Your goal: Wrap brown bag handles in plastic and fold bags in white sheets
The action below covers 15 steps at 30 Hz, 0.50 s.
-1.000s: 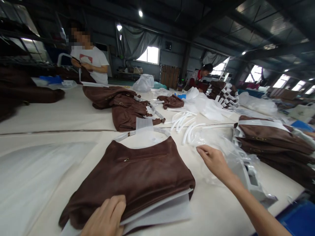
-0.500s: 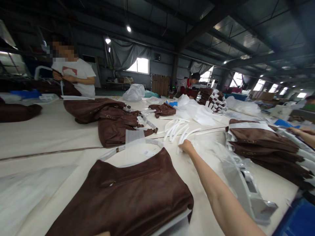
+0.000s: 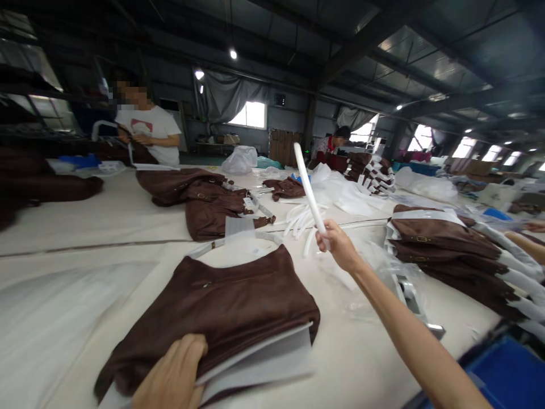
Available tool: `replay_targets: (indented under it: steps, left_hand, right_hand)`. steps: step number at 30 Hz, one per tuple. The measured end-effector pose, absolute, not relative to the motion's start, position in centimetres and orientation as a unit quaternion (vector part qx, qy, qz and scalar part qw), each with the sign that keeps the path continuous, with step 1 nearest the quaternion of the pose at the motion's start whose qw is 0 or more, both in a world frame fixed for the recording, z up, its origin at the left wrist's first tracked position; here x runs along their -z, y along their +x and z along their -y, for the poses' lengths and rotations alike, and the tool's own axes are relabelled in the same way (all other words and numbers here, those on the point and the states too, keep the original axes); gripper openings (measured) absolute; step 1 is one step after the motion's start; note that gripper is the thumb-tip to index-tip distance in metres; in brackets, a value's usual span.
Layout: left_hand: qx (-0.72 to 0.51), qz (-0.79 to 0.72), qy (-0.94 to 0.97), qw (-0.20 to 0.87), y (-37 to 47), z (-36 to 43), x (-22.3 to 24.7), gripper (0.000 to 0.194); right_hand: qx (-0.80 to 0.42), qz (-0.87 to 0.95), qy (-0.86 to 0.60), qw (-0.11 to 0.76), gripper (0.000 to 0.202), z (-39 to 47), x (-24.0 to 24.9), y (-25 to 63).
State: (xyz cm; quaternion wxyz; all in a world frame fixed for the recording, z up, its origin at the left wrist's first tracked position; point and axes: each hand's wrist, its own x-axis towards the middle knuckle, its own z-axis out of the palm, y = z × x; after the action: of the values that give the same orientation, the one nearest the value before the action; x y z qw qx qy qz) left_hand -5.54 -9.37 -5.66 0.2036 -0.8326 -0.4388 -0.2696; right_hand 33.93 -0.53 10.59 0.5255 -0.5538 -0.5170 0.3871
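Note:
My right hand (image 3: pixel 337 243) is closed around the lower end of a white foam rod (image 3: pixel 309 190), raised at a slant above the table. A brown leather handbag (image 3: pixel 238 301) lies in front of me, its zipped side up and its wrapped strap (image 3: pixel 204 250) at the far side. White sheet material (image 3: pixel 272 358) sticks out along its near edge. At that near edge, my left hand (image 3: pixel 174 369) grips the handbag, fingers on top and thumb hidden. Just beyond my right hand, several more white foam rods (image 3: pixel 298 218) lie in a loose pile.
Stacked brown handbags (image 3: pixel 443 250) stand at the right, by a tape dispenser (image 3: pixel 409 292) and clear plastic. More brown bags (image 3: pixel 213 207) lie across the table (image 3: pixel 140 230). A blue bin (image 3: pixel 506 369) sits at lower right. A co-worker (image 3: pixel 149 130) stands at far left.
My right hand has lifted a foam rod up from the pile. My left hand has come into view on the handbag's near edge, where the white sheets now show more.

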Motion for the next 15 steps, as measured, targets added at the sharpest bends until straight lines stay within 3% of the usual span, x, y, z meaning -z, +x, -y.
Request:
replay_targets:
  steps: [2,4,6,8,11,15]
  left_hand:
    - [0.225,0.484,-0.836,0.13,-4.3,10.3,2.9,0.042]
    - [0.143,0.513,-0.846,0.028,-3.4,10.7,0.1,0.049]
    - [0.105,0.501,-0.857,-0.058,-3.1,10.4,-2.1,0.041]
    - [0.089,0.483,-0.861,-0.132,-3.3,9.8,-3.4,0.033]
    - [0.07,0.455,-0.863,-0.21,-3.8,8.8,-4.4,0.019]
    - [0.047,0.421,-0.859,-0.287,-4.2,7.3,-5.3,0.02]
  right_hand:
    - [-0.457,0.609,-0.45,0.467,0.032,4.8,-11.4,33.7]
    - [-0.523,0.698,-0.367,0.322,0.031,8.5,-11.9,33.4]
    - [-0.56,0.752,-0.316,0.144,0.029,11.2,-12.0,32.7]
    - [-0.547,0.784,-0.293,0.024,0.028,12.8,-11.4,31.7]
    - [-0.486,0.824,-0.291,-0.026,0.027,13.4,-9.7,29.7]
    - [-0.339,0.885,-0.318,0.013,0.026,12.3,-7.2,28.4]
